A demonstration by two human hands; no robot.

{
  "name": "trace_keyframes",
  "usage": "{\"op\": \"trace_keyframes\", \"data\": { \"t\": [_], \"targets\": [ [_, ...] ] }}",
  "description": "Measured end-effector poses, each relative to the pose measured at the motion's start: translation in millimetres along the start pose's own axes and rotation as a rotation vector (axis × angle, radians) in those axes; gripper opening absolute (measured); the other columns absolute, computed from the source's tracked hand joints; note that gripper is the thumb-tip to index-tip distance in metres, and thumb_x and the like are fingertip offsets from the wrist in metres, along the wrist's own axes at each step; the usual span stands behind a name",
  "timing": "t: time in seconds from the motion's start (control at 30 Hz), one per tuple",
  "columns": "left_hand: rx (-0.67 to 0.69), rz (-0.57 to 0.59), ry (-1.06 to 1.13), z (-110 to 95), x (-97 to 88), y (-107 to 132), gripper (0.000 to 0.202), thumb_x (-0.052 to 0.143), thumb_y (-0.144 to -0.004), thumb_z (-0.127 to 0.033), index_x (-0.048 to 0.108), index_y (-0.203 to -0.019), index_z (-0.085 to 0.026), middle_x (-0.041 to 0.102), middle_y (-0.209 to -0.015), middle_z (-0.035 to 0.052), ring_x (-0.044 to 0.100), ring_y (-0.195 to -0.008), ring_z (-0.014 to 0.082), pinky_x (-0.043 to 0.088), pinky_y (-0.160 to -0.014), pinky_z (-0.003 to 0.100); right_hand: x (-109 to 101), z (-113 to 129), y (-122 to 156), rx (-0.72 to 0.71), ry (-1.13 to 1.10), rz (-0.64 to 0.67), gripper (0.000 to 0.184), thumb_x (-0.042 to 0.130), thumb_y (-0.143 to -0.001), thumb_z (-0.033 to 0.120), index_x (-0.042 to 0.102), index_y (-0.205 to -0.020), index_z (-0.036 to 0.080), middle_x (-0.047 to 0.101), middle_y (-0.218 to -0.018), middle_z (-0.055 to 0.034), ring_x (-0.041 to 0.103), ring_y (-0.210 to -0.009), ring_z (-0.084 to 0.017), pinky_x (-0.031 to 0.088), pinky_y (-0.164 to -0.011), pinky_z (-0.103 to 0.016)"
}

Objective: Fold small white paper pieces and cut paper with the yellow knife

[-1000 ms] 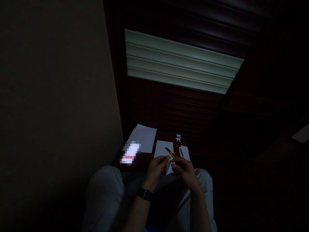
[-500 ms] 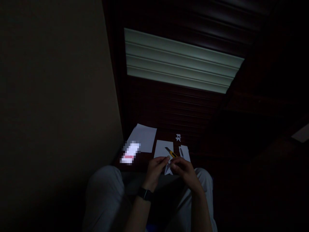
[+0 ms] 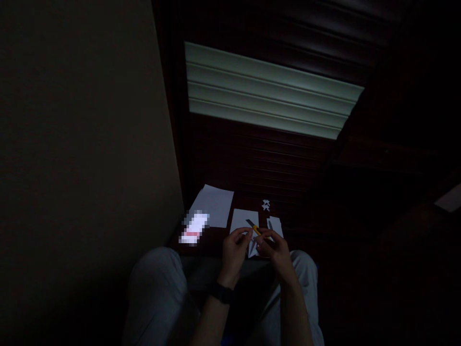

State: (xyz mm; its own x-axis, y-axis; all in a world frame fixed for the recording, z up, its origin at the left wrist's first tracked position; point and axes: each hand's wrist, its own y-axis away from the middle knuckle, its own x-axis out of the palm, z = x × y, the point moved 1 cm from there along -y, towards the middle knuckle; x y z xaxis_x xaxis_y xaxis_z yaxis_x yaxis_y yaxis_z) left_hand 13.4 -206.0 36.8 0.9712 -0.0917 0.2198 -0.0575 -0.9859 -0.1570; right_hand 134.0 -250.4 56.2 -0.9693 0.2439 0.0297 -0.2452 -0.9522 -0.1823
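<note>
A small folded piece of white paper (image 3: 252, 248) is between my two hands, low in the picture. My left hand (image 3: 236, 242), with a dark watch on the wrist, is closed in a pinch at the paper's left side. My right hand (image 3: 272, 246) has its fingers closed around the paper's right side. Just beyond the fingertips a yellow utility knife (image 3: 256, 230) lies with its blade toward the upper left; my right hand covers its rear end. Under the blade is a white sheet (image 3: 242, 217).
Larger white sheets (image 3: 217, 204) lie at the left, partly under a bright blurred phone-like screen (image 3: 195, 228). White paper scraps (image 3: 265, 205) sit farther back. A pen (image 3: 270, 225) rests on folded paper (image 3: 276, 226) at the right. Slatted panels (image 3: 266, 91) rise behind.
Both hands have shifted slightly, the left wrist turning and moving right. The folded paper has turned and risen a little with them. The knife and the sheets stay put.
</note>
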Motion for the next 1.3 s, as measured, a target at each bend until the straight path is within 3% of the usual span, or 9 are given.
{"op": "trace_keyframes", "data": {
  "t": [0.1, 0.23, 0.4, 0.53, 0.7, 0.93, 1.1, 1.3],
  "targets": [
    [0.053, -0.063, -0.038, -0.9, 0.8, -0.5, 0.024, 0.063, -0.075, -0.035, 0.069, -0.088, -0.015, 0.07, -0.089, 0.008, 0.063, -0.084, 0.0198, 0.047, -0.074, 0.026, 7.5, -2.7, -1.5, 0.025, -0.02, -0.024, 0.024, 0.061, -0.075, 0.043, 0.058, -0.08, 0.019, 0.06, -0.101, -0.0058, 0.058, -0.07, -0.015, 0.05, -0.055, -0.026],
    [0.086, -0.122, -0.127, -0.8, 3.7, 2.1, 0.024, 0.06, -0.077, -0.036, 0.069, -0.087, -0.016, 0.07, -0.088, 0.0077, 0.064, -0.085, 0.0218, 0.047, -0.075, 0.029, 15.1, -8.6, -5.6, -0.047, 0.043, -0.123, 0.025, 0.056, -0.079, 0.045, 0.054, -0.078, 0.02, 0.058, -0.075, 0.0, 0.054, -0.065, -0.013, 0.047, -0.055, -0.022],
    [0.152, -0.197, -0.266, -3.1, 6.1, 7.4, 0.023, 0.057, -0.08, -0.037, 0.069, -0.09, -0.019, 0.07, -0.09, 0.0073, 0.063, -0.085, 0.0224, 0.046, -0.076, 0.03, 23.0, -11.7, -8.5, -0.115, 0.155, -0.214, 0.022, 0.054, -0.081, 0.042, 0.053, -0.083, 0.02, 0.059, -0.074, -0.0004, 0.053, -0.06, -0.012, 0.044, -0.055, -0.022],
    [0.169, -0.233, -0.352, -5.4, 4.2, 8.9, 0.024, 0.054, -0.082, -0.036, 0.067, -0.094, -0.02, 0.069, -0.096, 0.008, 0.062, -0.09, 0.023, 0.045, -0.081, 0.032, 28.7, -10.1, -8.4, -0.112, 0.147, -0.212, 0.023, 0.052, -0.082, 0.04, 0.053, -0.092, 0.019, 0.062, -0.074, -0.0022, 0.056, -0.059, -0.013, 0.044, -0.056, -0.023],
    [0.168, -0.196, -0.288, -5.0, 3.5, 7.0, 0.025, 0.054, -0.082, -0.035, 0.066, -0.097, -0.019, 0.068, -0.099, 0.0089, 0.062, -0.092, 0.0231, 0.046, -0.082, 0.033, 34.0, -7.3, -8.2, -0.178, 0.203, -0.269, 0.022, 0.052, -0.083, 0.038, 0.053, -0.093, 0.019, 0.064, -0.081, -0.0043, 0.06, -0.068, -0.015, 0.045, -0.061, -0.025],
    [0.237, -0.023, -0.232, -7.5, 10.1, 4.5, 0.024, 0.052, -0.085, -0.031, 0.065, -0.101, -0.02, 0.067, -0.102, 0.0071, 0.061, -0.096, 0.02, 0.046, -0.086, 0.032, 35.0, -2.4, -5.0, -0.294, 0.362, -0.366, 0.019, 0.046, -0.087, 0.032, 0.053, -0.1, 0.019, 0.062, -0.093, -0.006, 0.059, -0.084, -0.018, 0.044, -0.075, -0.03],
    [0.269, -0.04, -0.295, -9.3, 10.2, 0.4, 0.03, 0.055, -0.083, -0.032, 0.06, -0.111, -0.022, 0.064, -0.103, 0.008, 0.061, -0.089, 0.0185, 0.048, -0.076, 0.03, 31.2, -3.8, -5.9, -0.288, 0.363, -0.368, 0.021, 0.045, -0.088, 0.031, 0.052, -0.104, 0.019, 0.061, -0.098, -0.0075, 0.06, -0.086, -0.019, 0.046, -0.074, -0.031],
    [0.257, 0.014, -0.297, -8.9, 5.7, -3.8, 0.02, 0.057, -0.081, -0.034, 0.066, -0.091, -0.018, 0.066, -0.092, 0.007, 0.061, -0.079, 0.0171, 0.047, -0.067, 0.026, 27.4, -4.9, -7.0, -0.303, 0.329, -0.342, 0.023, 0.044, -0.088, 0.031, 0.051, -0.107, 0.02, 0.06, -0.102, -0.0078, 0.059, -0.092, -0.019, 0.046, -0.077, -0.032]
  ]
}}
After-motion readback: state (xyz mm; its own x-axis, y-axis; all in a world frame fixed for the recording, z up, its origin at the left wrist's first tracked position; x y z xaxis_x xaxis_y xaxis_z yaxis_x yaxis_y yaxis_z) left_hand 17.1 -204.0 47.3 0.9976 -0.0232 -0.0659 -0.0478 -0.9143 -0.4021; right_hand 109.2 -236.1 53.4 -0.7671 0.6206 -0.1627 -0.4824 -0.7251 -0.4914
